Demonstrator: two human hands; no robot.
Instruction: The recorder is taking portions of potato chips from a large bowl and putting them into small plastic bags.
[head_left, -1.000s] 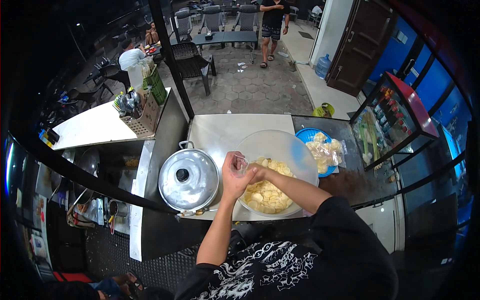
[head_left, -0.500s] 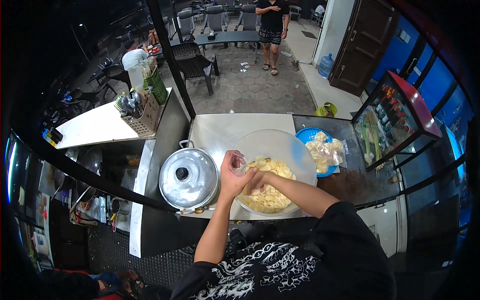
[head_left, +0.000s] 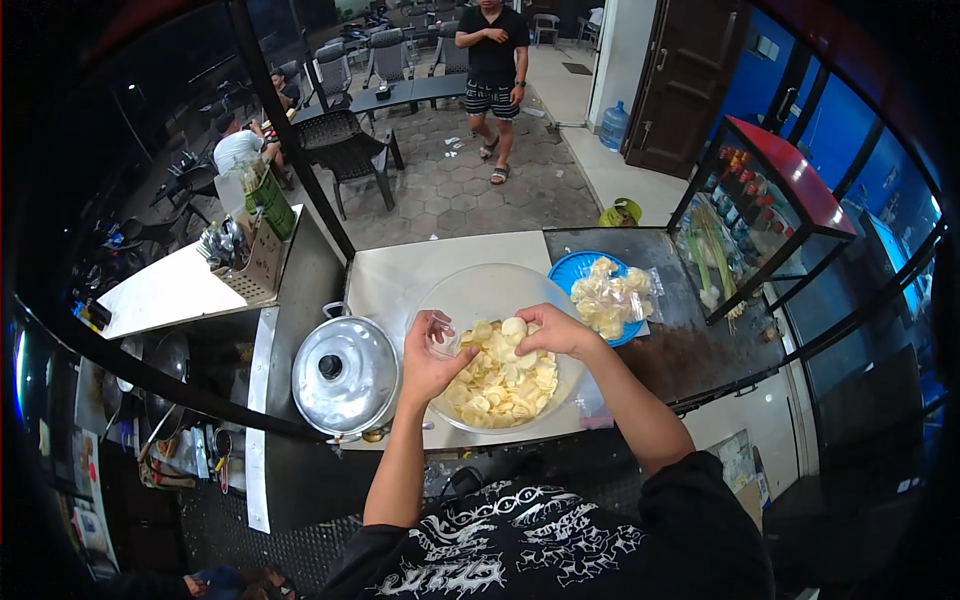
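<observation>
A big translucent bowl (head_left: 420,295) stands on the counter in front of me, holding a heap of thin, round, pale yellow chips (head_left: 500,390). My left hand (head_left: 430,362) is curled over the bowl's left side, its fingers around something clear that looks like a plastic bag (head_left: 440,345). Opposite it, my right hand (head_left: 562,334) pinches a few chips (head_left: 514,330) between thumb and fingers, just above the heap. Beyond my right hand sits a blue basket (head_left: 566,270) with filled clear bags of pale food (head_left: 612,300).
Left of the bowl is a lidded metal pot (head_left: 345,385). A utensil basket (head_left: 255,265) stands on the side counter. At right is a red-topped glass case (head_left: 765,215) with bottles and green stalks. Dark posts frame the stall. A person (head_left: 492,80) is on the paving ahead.
My right hand has drawn back to the right from beside my left hand, and now has chips in its fingers. The view has shifted; the person ahead has stepped nearer.
</observation>
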